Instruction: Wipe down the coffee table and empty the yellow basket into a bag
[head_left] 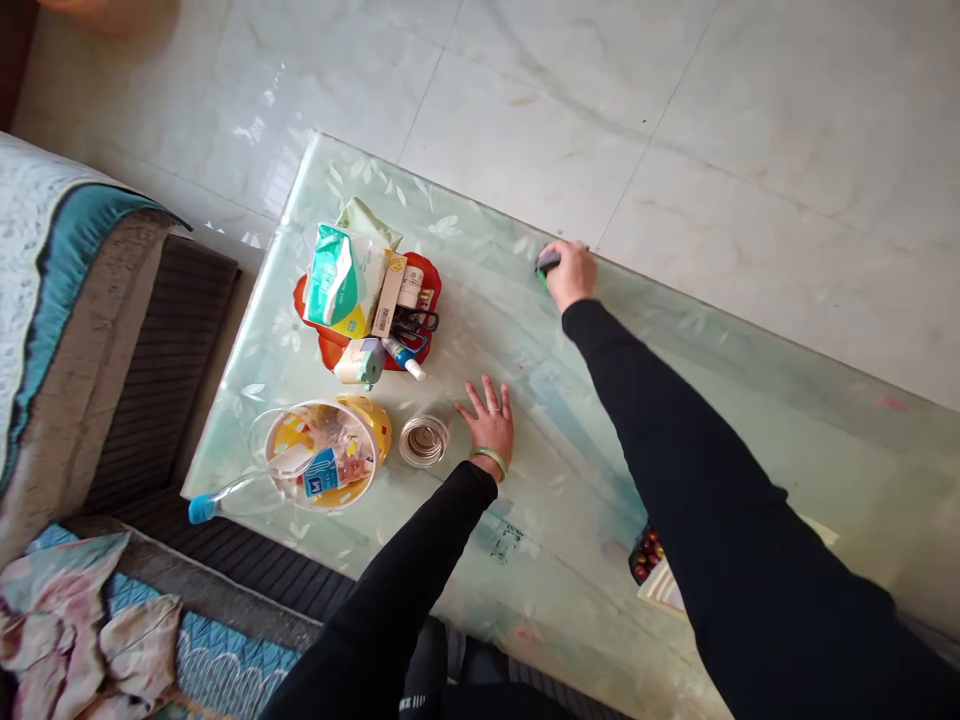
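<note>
At the tabletop [480,225] edge, your right fingers [561,258] held a small, light-looking object [547,263]; your left fingers [487,400] lay spread open, empty.

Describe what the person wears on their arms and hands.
Both arms are covered by long, plain black sleeves: the left sleeve and the right sleeve reach the wrists. The left hand wears a green bangle at the wrist and a ring on one finger. The right hand shows no jewellery in this view.
</note>
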